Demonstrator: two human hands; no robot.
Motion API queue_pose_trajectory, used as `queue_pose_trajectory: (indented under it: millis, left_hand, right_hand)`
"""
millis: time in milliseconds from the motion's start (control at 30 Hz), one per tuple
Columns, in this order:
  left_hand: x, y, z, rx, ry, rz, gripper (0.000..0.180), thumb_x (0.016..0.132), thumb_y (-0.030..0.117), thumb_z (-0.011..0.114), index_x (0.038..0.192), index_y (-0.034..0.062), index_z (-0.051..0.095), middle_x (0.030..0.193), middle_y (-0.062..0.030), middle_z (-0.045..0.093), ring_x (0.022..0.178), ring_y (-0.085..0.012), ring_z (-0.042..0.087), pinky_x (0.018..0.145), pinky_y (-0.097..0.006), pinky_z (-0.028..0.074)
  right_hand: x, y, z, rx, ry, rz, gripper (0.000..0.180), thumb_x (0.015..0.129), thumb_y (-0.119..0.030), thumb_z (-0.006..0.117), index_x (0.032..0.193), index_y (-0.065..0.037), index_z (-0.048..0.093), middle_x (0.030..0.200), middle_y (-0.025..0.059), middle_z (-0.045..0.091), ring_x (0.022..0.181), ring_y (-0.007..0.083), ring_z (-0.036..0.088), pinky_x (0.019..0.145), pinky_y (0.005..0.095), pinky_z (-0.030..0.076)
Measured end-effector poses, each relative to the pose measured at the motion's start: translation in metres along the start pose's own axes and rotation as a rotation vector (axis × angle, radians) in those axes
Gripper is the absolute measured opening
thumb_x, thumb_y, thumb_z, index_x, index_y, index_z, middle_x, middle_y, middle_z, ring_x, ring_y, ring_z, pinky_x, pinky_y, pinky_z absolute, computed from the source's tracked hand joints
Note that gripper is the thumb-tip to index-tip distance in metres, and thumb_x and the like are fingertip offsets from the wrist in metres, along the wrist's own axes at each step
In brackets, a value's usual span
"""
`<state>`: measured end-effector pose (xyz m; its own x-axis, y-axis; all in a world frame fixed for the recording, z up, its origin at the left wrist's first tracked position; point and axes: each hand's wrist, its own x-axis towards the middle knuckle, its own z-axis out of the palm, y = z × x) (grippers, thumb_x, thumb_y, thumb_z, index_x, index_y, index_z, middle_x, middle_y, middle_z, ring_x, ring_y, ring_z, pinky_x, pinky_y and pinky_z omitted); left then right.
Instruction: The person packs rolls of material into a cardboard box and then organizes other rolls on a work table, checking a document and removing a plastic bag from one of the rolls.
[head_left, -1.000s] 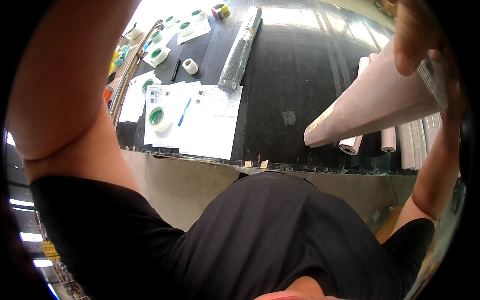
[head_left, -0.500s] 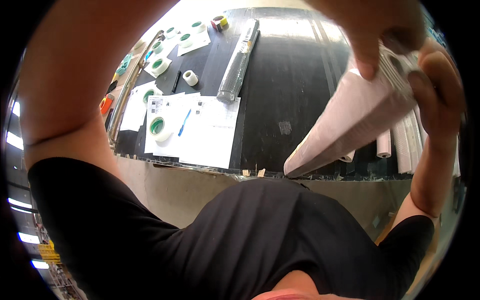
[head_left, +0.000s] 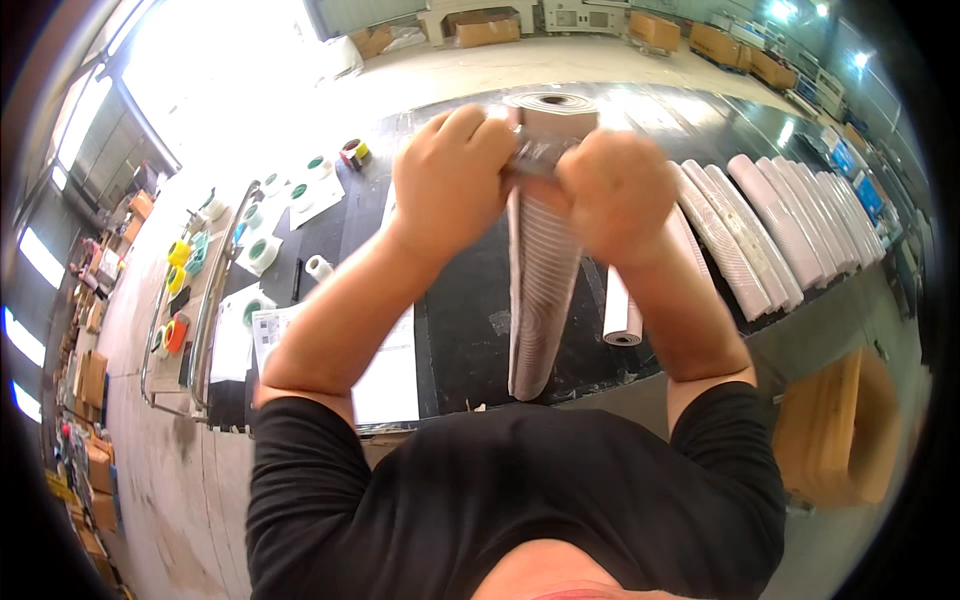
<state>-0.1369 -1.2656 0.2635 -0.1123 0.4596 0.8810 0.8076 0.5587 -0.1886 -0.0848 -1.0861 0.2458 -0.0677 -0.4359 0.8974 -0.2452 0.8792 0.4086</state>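
Note:
A pinkish-grey rolled mat [head_left: 545, 280] stands on end in front of me, its lower end near the black table's front edge. Its spiral top [head_left: 552, 103] shows above my hands. Thin clear plastic film [head_left: 540, 150] is bunched across the roll just under the top. My left hand [head_left: 455, 175] is closed on the film at the roll's left side. On the other side, my right hand [head_left: 620, 190] is a fist gripping the film too. The fingertips of both hands are partly hidden and a little blurred.
Several wrapped mat rolls [head_left: 790, 215] lie side by side at the right. One roll [head_left: 622, 318] lies beneath my right forearm. Tape rolls [head_left: 262, 252], papers [head_left: 385, 385] and a black marker [head_left: 297, 279] lie at the left. A cardboard box [head_left: 830, 430] stands beyond the table's right corner.
The roll, tilted at the right before, now stands more upright in front of me. Both hands have moved left and grip film below its top. The view has lifted, showing more room.

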Motion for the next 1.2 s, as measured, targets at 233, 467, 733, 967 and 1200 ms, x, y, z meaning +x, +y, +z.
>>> queue_pose_trajectory:
  millis: [233, 467, 733, 967, 1200]
  left_hand:
    - [-0.209, 0.036, 0.022, -0.395, -0.734, 0.304, 0.015, 0.074, 0.018, 0.065, 0.088, 0.0137, 0.062, 0.086, -0.0061, 0.055, 0.081, -0.0247, 0.057, 0.069, -0.038, 0.049]
    - [-0.321, 0.069, 0.053, -1.128, -0.964, -0.357, 0.037, 0.071, 0.004, 0.070, 0.109, 0.0043, 0.065, 0.112, -0.0152, 0.063, 0.108, -0.0321, 0.060, 0.095, -0.041, 0.048]
    - [-0.267, 0.068, 0.074, -0.717, -1.039, -0.610, 0.033, 0.067, 0.017, 0.080, 0.089, 0.0002, 0.063, 0.091, -0.0180, 0.063, 0.090, -0.0344, 0.062, 0.079, -0.041, 0.050]
    - [-0.283, 0.089, 0.080, -0.759, -1.068, -0.497, 0.014, 0.067, 0.009, 0.068, 0.078, 0.0053, 0.062, 0.080, -0.0139, 0.065, 0.084, -0.0345, 0.062, 0.075, -0.044, 0.049]
    - [-0.270, 0.099, 0.072, -0.724, -1.052, -0.525, 0.009, 0.067, 0.011, 0.064, 0.075, 0.0063, 0.062, 0.078, -0.0152, 0.064, 0.085, -0.0369, 0.062, 0.076, -0.046, 0.050]
  right_hand:
    - [-0.186, -0.099, -0.033, 0.656, -0.676, 0.018, 0.022, 0.076, -0.030, 0.068, 0.067, -0.015, 0.054, 0.070, 0.0026, 0.056, 0.065, 0.0204, 0.059, 0.056, 0.0365, 0.045]
    - [-0.270, -0.141, -0.041, 1.000, -0.971, 0.624, 0.023, 0.074, -0.029, 0.078, 0.076, -0.010, 0.065, 0.078, 0.0085, 0.064, 0.077, 0.0300, 0.063, 0.068, 0.0408, 0.050]
    - [-0.266, -0.145, -0.022, 1.152, -0.922, 1.149, 0.030, 0.074, -0.018, 0.081, 0.071, -0.003, 0.055, 0.070, 0.0099, 0.053, 0.065, 0.0236, 0.052, 0.061, 0.0354, 0.043]
    - [-0.265, -0.166, -0.067, 0.720, -0.935, 0.619, 0.018, 0.073, -0.017, 0.072, 0.078, -0.013, 0.055, 0.077, 0.0063, 0.056, 0.076, 0.0265, 0.058, 0.068, 0.0413, 0.046]
    - [-0.270, -0.106, -0.039, 0.505, -0.833, 0.489, 0.073, 0.055, -0.022, 0.089, 0.118, -0.016, 0.052, 0.122, 0.0098, 0.047, 0.113, 0.0305, 0.048, 0.098, 0.0437, 0.039]
